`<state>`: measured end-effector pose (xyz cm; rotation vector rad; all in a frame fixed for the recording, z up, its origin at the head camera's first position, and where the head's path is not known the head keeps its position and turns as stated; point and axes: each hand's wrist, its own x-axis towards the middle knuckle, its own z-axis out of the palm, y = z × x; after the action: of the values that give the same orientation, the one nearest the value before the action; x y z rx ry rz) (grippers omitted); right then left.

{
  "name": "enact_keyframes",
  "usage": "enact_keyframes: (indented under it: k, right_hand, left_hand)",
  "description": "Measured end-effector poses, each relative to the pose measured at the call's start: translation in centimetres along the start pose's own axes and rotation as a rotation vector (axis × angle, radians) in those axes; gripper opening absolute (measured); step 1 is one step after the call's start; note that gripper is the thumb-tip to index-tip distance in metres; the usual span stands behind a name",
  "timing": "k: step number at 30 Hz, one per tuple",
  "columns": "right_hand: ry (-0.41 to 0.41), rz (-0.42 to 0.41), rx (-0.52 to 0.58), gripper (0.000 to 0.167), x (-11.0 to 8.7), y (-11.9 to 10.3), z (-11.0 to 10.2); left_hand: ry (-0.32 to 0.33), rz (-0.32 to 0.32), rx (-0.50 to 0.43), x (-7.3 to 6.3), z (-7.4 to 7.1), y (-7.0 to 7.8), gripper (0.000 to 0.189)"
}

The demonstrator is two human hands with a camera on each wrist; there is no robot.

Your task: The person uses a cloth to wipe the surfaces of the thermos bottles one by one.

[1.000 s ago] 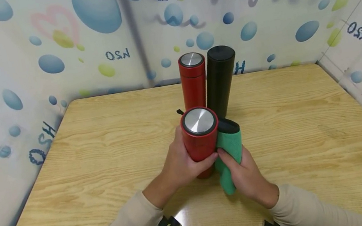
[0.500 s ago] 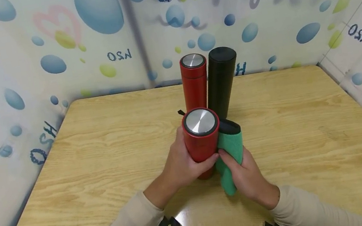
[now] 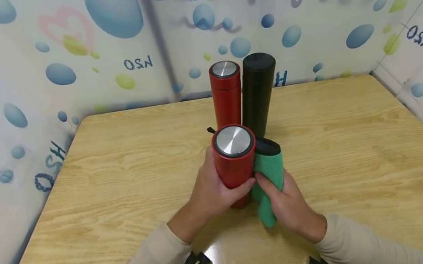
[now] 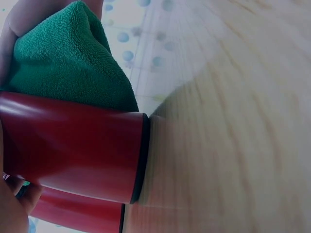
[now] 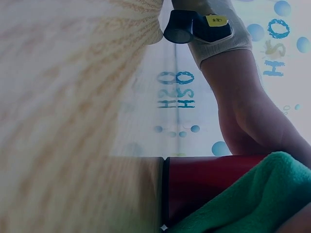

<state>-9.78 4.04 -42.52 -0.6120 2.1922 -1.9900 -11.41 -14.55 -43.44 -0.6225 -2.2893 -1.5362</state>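
Observation:
A red thermos bottle [image 3: 236, 169] with a silver-topped lid stands upright on the table in front of me. My left hand [image 3: 212, 189] grips it from the left, thumb across its near side. My right hand [image 3: 289, 205] holds a green cloth [image 3: 271, 173] against the bottle's right side, thumb on top. A dark oval part [image 3: 268, 146] shows at the cloth's upper end. In the left wrist view the bottle's black-edged base meets the table and the cloth [image 4: 73, 63] lies along its side. The right wrist view shows the cloth [image 5: 252, 199] overlapping the red bottle [image 5: 209, 179].
Close behind stand a second red thermos [image 3: 227, 97] with a silver lid and a tall black bottle [image 3: 259, 96]. A small black tab [image 3: 211, 130] pokes out left of them. The wooden table [image 3: 133, 163] reaches back to a patterned wall [image 3: 180, 40].

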Motion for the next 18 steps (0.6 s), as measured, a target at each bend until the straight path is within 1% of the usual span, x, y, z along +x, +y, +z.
enact_keyframes:
  k: [7, 18]
  right_hand:
    - [0.008, 0.013, 0.003, 0.032, 0.02, -0.01, 0.01]
    - [-0.005, -0.019, 0.002, 0.031, 0.03, 0.09, -0.01]
  left_hand:
    - [0.0, 0.004, 0.01, 0.01, -0.04, 0.02, 0.089]
    - [0.004, 0.021, 0.019, 0.02, -0.09, 0.01, 0.089]
